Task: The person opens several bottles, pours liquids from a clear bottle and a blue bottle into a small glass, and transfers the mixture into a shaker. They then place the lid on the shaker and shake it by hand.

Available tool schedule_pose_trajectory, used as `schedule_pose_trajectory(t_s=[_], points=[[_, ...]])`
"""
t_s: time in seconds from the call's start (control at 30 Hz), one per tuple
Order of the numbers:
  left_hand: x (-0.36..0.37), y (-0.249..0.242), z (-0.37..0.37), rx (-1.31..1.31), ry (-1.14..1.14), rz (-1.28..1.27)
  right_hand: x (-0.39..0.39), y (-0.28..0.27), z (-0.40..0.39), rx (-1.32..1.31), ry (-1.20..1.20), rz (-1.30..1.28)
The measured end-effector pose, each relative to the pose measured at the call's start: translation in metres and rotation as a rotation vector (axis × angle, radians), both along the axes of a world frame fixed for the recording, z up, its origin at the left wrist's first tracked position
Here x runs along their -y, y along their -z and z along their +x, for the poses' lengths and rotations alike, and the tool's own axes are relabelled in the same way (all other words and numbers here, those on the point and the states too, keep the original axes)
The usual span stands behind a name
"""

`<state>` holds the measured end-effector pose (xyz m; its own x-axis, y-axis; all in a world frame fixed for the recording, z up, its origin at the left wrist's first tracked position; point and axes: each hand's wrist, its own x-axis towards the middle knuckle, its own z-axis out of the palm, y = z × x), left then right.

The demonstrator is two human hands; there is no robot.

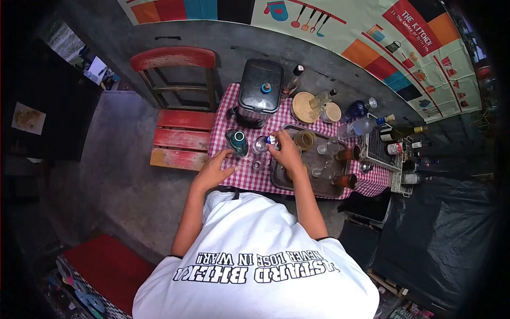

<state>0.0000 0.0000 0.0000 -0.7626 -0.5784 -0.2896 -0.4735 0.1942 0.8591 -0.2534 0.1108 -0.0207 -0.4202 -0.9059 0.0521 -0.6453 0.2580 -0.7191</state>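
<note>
Pinching a small clear bottle (264, 142), glass, slippery, breakable, with my right hand (287, 151) closed near its neck; left hand (215, 169) open beside the teal bottle (237, 142).

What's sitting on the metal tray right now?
On the tray: several glasses, two amber ones along its right side. The right hand and forearm cover part of it, so anything beneath is hidden.

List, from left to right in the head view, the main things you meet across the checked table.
Teal bottle by the left hand → small clear bottle at the right hand → metal tray → amber glass → wire rack of bottles.
</note>
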Motion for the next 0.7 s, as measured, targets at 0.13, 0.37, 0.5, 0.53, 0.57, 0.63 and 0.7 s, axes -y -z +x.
schedule_pose_trajectory(t_s=[0.13,0.37,0.5,0.53,0.57,0.63,0.7], points=[[-0.006,-0.008,0.001,-0.011,0.049,0.005,0.004,0.010,-0.004,0.000,-0.088,-0.020],[-0.019,-0.007,-0.006,-0.040,0.049,0.070,0.007,0.027,-0.013,-0.082,-0.179,0.070],[-0.026,0.010,-0.005,-0.061,0.055,0.087,0.011,0.061,-0.015,0.064,-0.129,0.069],[-0.028,0.013,-0.005,-0.091,0.038,0.090,0.013,0.063,-0.015,0.147,-0.119,0.093],[-0.030,0.016,-0.004,-0.121,0.019,0.092,0.013,0.064,-0.015,0.146,-0.113,0.083],[-0.032,0.011,-0.003,-0.105,0.011,0.083,0.013,0.067,-0.012,0.121,-0.097,-0.056],[-0.034,0.014,-0.001,-0.119,0.000,0.102,0.012,0.062,-0.011,0.136,-0.094,-0.032]])
